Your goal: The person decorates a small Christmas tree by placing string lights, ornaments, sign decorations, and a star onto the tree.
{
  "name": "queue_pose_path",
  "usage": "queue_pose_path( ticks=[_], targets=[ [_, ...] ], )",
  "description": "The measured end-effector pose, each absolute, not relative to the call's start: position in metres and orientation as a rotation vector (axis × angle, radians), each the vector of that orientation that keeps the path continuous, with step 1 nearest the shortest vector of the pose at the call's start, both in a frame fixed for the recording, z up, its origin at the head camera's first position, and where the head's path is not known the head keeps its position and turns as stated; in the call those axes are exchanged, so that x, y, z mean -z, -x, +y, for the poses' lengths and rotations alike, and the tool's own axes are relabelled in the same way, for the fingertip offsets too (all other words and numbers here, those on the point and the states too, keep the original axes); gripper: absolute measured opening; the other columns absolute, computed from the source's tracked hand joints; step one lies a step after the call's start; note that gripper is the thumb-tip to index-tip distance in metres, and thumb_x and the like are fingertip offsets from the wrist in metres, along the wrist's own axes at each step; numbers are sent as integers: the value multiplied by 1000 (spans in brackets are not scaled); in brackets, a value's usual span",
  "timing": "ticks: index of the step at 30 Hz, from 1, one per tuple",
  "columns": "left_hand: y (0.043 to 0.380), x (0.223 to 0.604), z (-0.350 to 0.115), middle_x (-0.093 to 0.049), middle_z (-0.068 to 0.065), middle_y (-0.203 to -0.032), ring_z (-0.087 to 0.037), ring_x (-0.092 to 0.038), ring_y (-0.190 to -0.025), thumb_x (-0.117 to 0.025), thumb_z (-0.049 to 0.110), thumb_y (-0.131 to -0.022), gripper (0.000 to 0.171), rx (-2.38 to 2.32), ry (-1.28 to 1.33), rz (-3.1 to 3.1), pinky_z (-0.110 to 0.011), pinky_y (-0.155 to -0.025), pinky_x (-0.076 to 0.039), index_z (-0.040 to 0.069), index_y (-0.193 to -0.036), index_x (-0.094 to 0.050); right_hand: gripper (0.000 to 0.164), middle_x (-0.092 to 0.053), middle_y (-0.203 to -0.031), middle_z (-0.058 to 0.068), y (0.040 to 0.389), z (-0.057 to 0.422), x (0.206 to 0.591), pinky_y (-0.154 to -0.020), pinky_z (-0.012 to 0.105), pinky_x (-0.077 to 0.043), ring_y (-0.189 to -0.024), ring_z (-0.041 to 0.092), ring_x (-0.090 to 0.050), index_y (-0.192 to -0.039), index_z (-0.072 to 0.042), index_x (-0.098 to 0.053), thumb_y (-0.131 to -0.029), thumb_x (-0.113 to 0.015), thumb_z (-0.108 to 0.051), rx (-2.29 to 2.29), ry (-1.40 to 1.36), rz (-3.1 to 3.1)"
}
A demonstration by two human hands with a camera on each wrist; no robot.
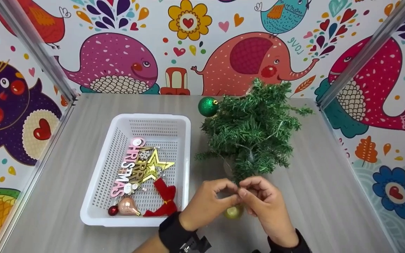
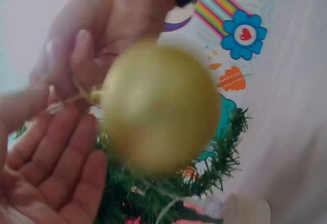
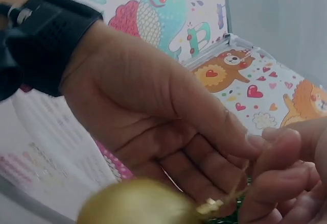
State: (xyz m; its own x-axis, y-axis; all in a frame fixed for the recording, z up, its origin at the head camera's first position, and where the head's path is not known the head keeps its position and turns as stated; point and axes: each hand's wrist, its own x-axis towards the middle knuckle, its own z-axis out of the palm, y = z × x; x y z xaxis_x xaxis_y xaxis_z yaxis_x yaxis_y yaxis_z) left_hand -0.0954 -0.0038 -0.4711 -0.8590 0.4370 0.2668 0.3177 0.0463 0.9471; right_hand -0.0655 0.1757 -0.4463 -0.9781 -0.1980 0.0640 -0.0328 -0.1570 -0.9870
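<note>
A shiny gold ball ornament (image 2: 161,106) hangs by a thin string from the fingertips of both hands. In the head view the ball (image 1: 233,212) shows below the hands. My left hand (image 1: 209,200) pinches the string between thumb and index finger. My right hand (image 1: 267,205) pinches the same string, its fingertips meeting the left ones. The small gold cap (image 3: 209,206) is seen in the right wrist view. Just beyond the hands stands a green artificial Christmas tree (image 1: 251,130), with a glittery green ball (image 1: 208,106) on its left side.
Left of the tree is a white plastic basket (image 1: 187,154). Inside lie a Christmas letter sign (image 1: 125,165), a gold star (image 1: 155,165), a red bow (image 1: 165,198), a pink bulb ornament (image 1: 128,206) and a small red ball (image 1: 113,210). Patterned panels enclose the grey table (image 1: 329,182).
</note>
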Motion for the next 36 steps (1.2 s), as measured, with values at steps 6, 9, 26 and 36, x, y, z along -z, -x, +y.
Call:
queue_pose_path(
  ticks=[6,9,26,36],
  targets=[
    [101,453,-2,-71,3,-92,-8,-65,-86,-69,28,-88,15,-2062,-795,2156,-29,-79,-54,14,-93,-70,25,-61,-100,11,70,182,435,-55,25,-47,-70,12,-57,-114,10,-54,-89,-58,9,2271,589,2118],
    [106,439,-3,-70,-2,-91,-10,-64,-84,-68,23,-89,13,-2142,-875,2106,-30,-77,-54,11,-94,-67,31,-57,-107,14,74,187,423,-68,23,-52,-83,17,-62,-117,10,-54,-86,-56,17,2224,849,2182],
    [152,387,13,-69,4,-88,-10,-62,-84,-63,18,-92,12,-1493,-1229,3450,-25,-81,-48,15,-98,-72,26,-61,-100,13,126,169,370,-62,19,-42,-75,12,-56,-108,4,-64,-84,-62,13,1841,1055,3263],
    [169,391,25,-68,7,-92,-13,-59,-96,-64,19,-91,15,-997,-1110,3738,-33,-92,-40,22,-103,-73,21,-61,-99,10,139,174,378,-68,24,-46,-79,17,-57,-112,-7,-64,-91,-62,-3,1160,734,3733]
  ],
)
